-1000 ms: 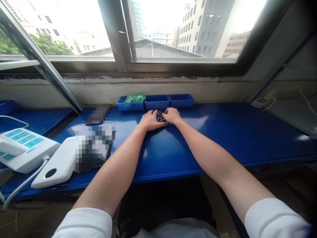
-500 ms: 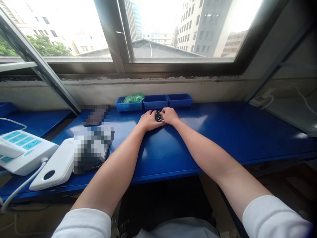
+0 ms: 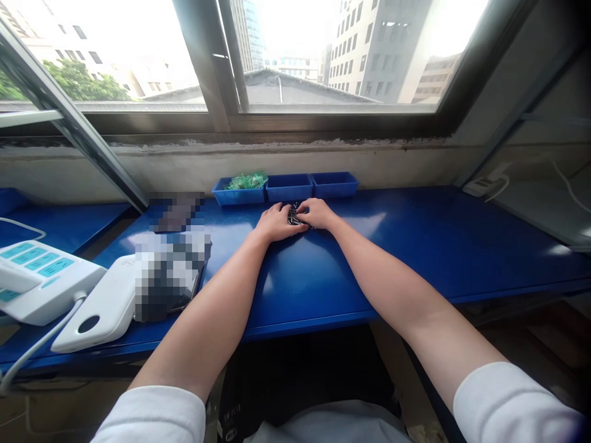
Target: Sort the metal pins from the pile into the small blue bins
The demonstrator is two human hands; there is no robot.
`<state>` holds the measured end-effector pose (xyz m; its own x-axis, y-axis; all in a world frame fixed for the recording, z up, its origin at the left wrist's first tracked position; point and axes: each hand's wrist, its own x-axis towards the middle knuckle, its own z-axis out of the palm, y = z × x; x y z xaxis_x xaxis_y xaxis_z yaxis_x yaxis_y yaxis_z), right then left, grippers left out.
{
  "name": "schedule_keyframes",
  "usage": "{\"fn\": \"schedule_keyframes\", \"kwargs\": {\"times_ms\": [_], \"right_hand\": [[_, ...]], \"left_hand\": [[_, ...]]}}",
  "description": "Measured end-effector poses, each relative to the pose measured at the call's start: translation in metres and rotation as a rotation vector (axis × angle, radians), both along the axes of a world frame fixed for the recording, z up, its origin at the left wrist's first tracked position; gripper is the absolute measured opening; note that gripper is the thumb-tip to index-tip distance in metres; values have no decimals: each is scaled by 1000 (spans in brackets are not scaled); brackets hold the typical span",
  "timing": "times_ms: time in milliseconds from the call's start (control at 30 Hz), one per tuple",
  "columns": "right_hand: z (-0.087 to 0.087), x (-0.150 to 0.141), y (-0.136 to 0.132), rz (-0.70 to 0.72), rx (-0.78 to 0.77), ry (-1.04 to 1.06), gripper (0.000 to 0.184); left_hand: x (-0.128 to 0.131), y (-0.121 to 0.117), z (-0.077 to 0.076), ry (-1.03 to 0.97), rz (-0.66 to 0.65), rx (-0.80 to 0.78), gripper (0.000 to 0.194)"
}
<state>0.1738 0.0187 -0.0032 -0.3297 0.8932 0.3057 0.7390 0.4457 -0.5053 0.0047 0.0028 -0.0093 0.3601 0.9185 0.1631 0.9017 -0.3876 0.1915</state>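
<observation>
A small heap of dark and silvery screws (image 3: pixel 292 216) lies on the blue tabletop, framed by both hands. My left hand (image 3: pixel 276 223) rests along the heap's left side, palm down, fingers stretched out and thumb apart along the near edge. From the right, my right hand (image 3: pixel 319 214) reaches in with bent fingers, its thumb and fingertips at the screws with a gap between them. I cannot make out any screw held in it. Parts of the heap are hidden beneath the fingers. A few screws show past the far edge and below the right hand.
Behind the hands stand a blue bin with green plastic bags (image 3: pixel 249 180), a middle blue bin (image 3: pixel 290 189) and a right blue bin (image 3: pixel 335 186). On the left are a white power bank (image 3: pixel 99 307), a power strip (image 3: pixel 41 277) with cable, and blurred items. A window (image 3: pixel 341 61) is beyond.
The heap looks looser, with screws now showing at its far edge and under my right hand. My right hand has shifted slightly; the whole view has moved a little.
</observation>
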Motion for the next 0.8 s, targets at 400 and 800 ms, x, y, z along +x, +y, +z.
{"fn": "schedule_keyframes", "kwargs": {"times_ms": [400,800], "right_hand": [[-7,-10,4,-130,19,-142,20],[0,-10,2,-114,92,123,21]], "left_hand": [[1,1,-1,-6,-6,9,83],[0,-5,8,-186,30,158,70]]}}
